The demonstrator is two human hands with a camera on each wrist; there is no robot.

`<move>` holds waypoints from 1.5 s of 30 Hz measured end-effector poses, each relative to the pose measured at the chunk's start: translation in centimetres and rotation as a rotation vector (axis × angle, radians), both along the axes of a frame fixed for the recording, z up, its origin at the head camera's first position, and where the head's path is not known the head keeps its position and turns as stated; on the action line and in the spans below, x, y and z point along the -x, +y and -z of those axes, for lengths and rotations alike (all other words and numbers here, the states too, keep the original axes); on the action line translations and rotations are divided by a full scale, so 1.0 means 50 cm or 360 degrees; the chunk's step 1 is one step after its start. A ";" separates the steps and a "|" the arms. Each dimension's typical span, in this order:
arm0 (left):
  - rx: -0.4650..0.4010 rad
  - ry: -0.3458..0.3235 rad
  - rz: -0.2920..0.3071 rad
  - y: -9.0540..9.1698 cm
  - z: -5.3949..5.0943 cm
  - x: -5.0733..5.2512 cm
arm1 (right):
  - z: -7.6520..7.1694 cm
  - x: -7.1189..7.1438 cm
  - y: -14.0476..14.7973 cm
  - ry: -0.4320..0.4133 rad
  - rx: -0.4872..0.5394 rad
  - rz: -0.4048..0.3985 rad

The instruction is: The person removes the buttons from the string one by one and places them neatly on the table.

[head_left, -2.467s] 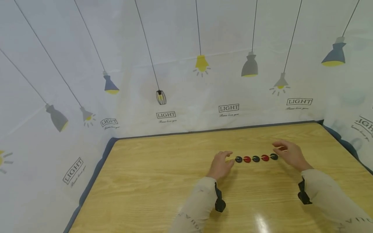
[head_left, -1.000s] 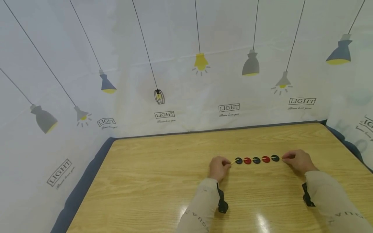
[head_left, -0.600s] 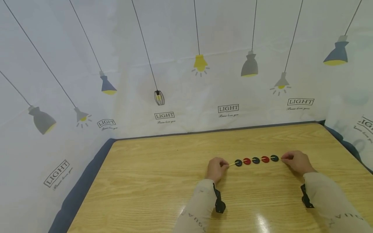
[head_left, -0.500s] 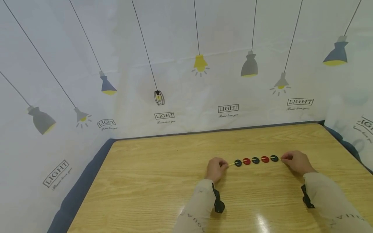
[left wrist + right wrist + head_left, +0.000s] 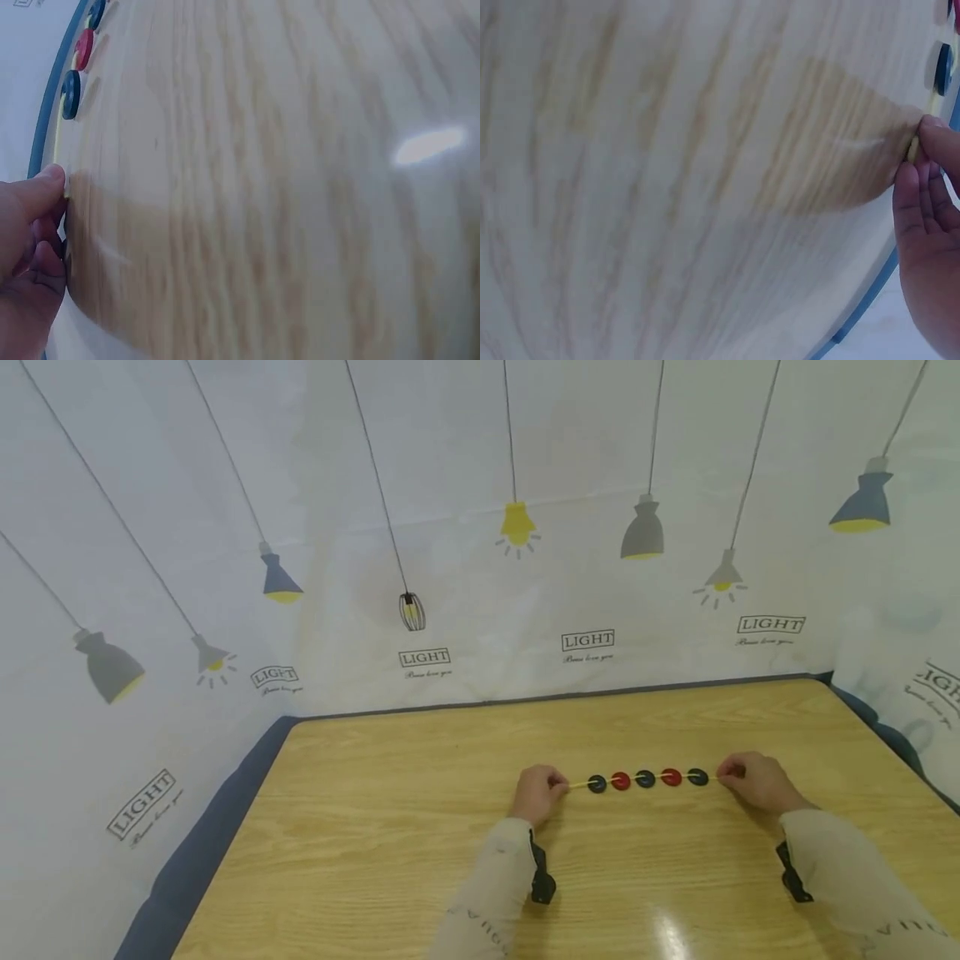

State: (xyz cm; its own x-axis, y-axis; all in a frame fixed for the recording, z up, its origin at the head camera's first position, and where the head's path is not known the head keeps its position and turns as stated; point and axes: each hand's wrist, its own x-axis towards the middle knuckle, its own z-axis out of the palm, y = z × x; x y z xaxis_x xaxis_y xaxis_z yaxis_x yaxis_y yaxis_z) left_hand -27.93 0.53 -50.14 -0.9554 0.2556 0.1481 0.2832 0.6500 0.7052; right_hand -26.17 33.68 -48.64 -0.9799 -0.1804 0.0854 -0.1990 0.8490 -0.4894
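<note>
Several dark and red round buttons, alternating, are threaded on a yellow string (image 5: 580, 786). They form a nearly straight row between my hands: a dark button (image 5: 597, 784) at the left end, a red button (image 5: 621, 781) beside it, and another dark button (image 5: 698, 777) at the right end. My left hand (image 5: 538, 794) pinches the string's left end between thumb and finger. Its right end is pinched by my right hand (image 5: 757, 779); a bit of yellow string (image 5: 913, 148) shows between the fingertips in the right wrist view. The string looks taut.
The wooden table (image 5: 375, 827) has a dark blue edge along its back and left. Behind it stands a white wall sheet (image 5: 465, 552) printed with hanging lamps. A black wrist strap (image 5: 542, 872) sits at my left cuff; the right cuff carries another.
Both hands have closed on the string's ends since the oldest frame. Lately the left hand has moved left, the right hand slightly, and the row of buttons has shifted left and a little nearer.
</note>
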 end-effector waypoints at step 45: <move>0.0339 0.0006 0.0142 -0.250 -0.038 -0.050 | 0.005 -0.001 -0.214 0.0012 0.0231 -0.0473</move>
